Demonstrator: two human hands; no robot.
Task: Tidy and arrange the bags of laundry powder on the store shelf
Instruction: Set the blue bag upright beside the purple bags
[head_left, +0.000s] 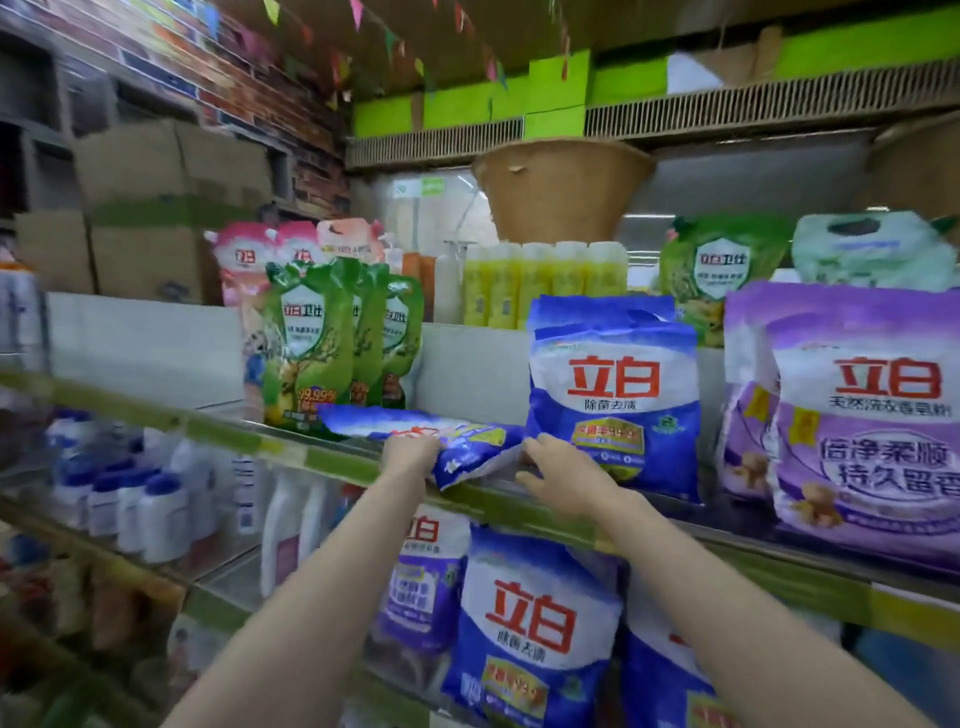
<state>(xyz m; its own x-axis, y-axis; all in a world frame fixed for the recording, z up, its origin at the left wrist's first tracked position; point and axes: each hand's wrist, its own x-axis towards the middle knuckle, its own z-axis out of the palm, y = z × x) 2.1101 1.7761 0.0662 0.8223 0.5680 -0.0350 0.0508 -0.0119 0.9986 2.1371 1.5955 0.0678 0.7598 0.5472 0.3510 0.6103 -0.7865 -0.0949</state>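
Both bare arms raised to the green-edged metal store shelf (332, 457) at chest height. Left hand (410, 457) closed over the near end of a blue-and-white plastic bag of laundry powder lying flat (415, 428) on the shelf, fingers curled onto its top, the bag's lower corner hanging just over the shelf lip. Right hand (558, 475) at the same bag's right corner, fingers spread and partly tucked beneath the plastic, thumb side down near the shelf edge; whether gripping or only touching, cannot tell. Just right of that hand, an upright blue-and-white laundry powder bag with red characters (613, 395), a second one close behind it. Further right, large purple-and-white powder bags (867, 431) standing at the shelf front. Left of the flat bag, upright green stand-up pouches (306, 338), pink pouches (244, 260) behind them. Behind the upright blue bag, a row of yellow bottles (540, 280). On the shelf below, more blue-and-white powder bags (530, 623) standing; white bottles with blue caps (130, 504) to the left.
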